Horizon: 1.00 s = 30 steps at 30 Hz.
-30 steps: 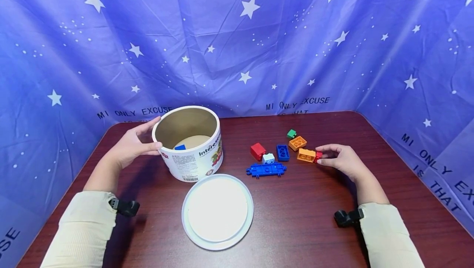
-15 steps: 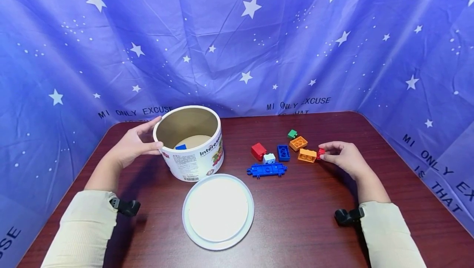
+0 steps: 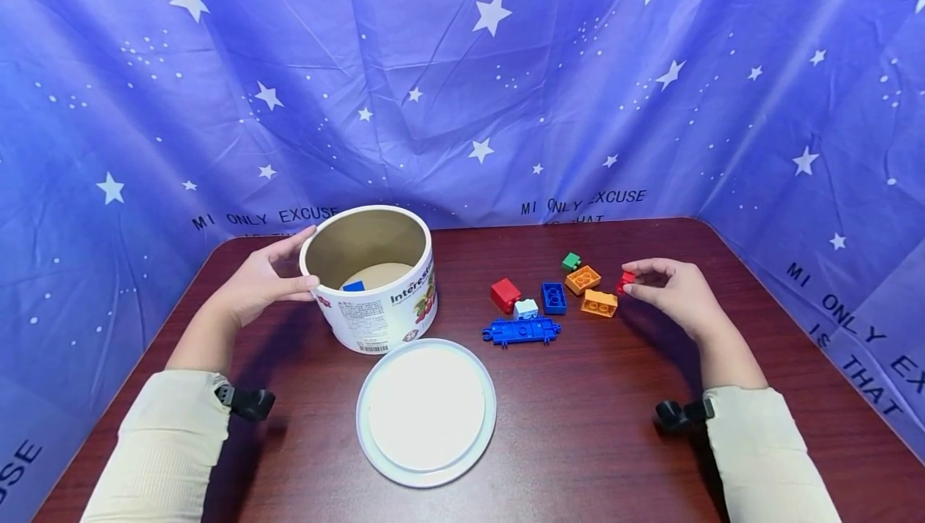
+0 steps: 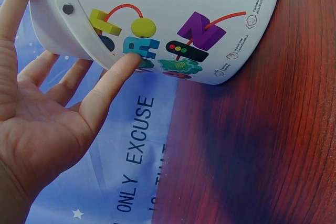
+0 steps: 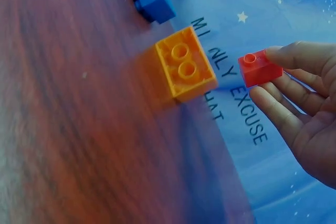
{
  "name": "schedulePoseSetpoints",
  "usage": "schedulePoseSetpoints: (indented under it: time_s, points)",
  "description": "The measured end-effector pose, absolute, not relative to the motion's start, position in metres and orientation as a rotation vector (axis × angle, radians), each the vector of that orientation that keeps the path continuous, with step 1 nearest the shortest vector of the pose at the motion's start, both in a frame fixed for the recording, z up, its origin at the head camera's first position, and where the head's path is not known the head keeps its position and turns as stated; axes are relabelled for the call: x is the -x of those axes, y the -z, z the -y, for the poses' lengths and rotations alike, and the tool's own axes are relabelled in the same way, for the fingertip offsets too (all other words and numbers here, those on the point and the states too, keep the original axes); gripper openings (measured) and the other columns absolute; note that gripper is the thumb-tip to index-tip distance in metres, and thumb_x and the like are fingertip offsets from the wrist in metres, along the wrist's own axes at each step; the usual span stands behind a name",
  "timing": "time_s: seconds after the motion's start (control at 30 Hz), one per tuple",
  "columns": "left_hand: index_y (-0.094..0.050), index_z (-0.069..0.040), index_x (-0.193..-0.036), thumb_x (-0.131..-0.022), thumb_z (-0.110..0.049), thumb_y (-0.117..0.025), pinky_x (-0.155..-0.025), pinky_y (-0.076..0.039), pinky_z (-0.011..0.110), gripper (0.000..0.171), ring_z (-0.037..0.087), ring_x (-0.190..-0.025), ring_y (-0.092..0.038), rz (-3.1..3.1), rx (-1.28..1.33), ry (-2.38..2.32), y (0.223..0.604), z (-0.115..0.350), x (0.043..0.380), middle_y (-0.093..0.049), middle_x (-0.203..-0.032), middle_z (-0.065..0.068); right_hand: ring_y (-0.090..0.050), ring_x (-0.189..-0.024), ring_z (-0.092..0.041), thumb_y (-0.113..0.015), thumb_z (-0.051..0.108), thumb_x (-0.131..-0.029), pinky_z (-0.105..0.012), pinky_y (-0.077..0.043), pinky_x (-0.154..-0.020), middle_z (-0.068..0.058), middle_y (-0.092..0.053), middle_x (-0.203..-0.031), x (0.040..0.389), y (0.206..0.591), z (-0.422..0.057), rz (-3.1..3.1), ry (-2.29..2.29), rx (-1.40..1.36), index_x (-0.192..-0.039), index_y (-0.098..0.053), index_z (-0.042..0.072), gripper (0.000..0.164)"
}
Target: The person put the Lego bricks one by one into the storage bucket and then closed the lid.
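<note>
With thumb and forefinger spread at its rim, my left hand holds the left side of a white round bucket. The left wrist view shows one straight finger against the bucket's printed wall, beside its handle; other fingertips are hidden behind it. A blue piece lies inside. My right hand pinches a small red brick between thumb and fingers, just right of an orange brick. Near that are another orange brick, a dark blue brick and a green brick.
A larger red brick and a pale blue brick stand behind a flat blue base piece. The round white lid lies in front of the bucket. A star-patterned blue curtain surrounds the dark wooden table.
My right hand has drawn the small red brick away from the orange brick, backward and slightly right. The left hand and the bucket have stayed in place.
</note>
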<state>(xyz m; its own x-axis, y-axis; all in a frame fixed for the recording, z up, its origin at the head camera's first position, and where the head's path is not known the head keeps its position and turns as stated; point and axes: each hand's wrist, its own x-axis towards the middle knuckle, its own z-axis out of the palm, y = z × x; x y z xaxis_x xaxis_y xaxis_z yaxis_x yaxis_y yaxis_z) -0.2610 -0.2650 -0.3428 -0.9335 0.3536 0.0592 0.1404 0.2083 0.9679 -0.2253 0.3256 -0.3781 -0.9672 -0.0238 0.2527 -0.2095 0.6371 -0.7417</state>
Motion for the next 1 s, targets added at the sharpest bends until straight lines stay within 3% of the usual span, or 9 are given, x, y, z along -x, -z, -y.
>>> schedulePoseSetpoints:
  time_s: [0.63, 0.83, 1.0]
  points:
    - [-0.021, -0.007, -0.155, -0.085, 0.005, -0.07, -0.078, -0.06, 0.039, 0.087, 0.019, -0.104, -0.062, -2.266, -0.483, -1.844, 0.34, 0.263, 0.259, -0.031, -0.146, 0.029, -0.064, -0.079, -0.006, -0.076, 0.009, -0.085, -0.016, -0.056, -0.068, -0.022, -0.069, -0.102, 0.228, 0.356, -0.289, 2.585, -1.402, -0.3, -0.116, -0.068, -0.002, 0.034]
    - [-0.022, -0.006, -0.155, -0.085, 0.006, -0.07, -0.077, -0.06, 0.04, 0.086, 0.014, -0.1, -0.063, -2.273, -0.488, -1.846, 0.342, 0.264, 0.26, -0.028, -0.148, 0.029, -0.065, -0.079, -0.006, -0.075, 0.009, -0.086, -0.017, -0.056, -0.068, -0.019, -0.069, -0.098, 0.229, 0.347, -0.276, 2.594, -1.371, -0.37, -0.115, -0.068, -0.001, 0.032]
    - [-0.022, -0.007, -0.155, -0.085, 0.005, -0.07, -0.079, -0.059, 0.043, 0.086, 0.018, -0.102, -0.063, -2.285, -0.482, -1.834, 0.344, 0.265, 0.261, -0.029, -0.149, 0.028, -0.067, -0.08, -0.011, -0.074, 0.01, -0.086, -0.022, -0.059, -0.066, -0.018, -0.069, -0.1, 0.229, 0.335, -0.261, 2.596, -1.424, -0.4, -0.116, -0.068, 0.001, 0.032]
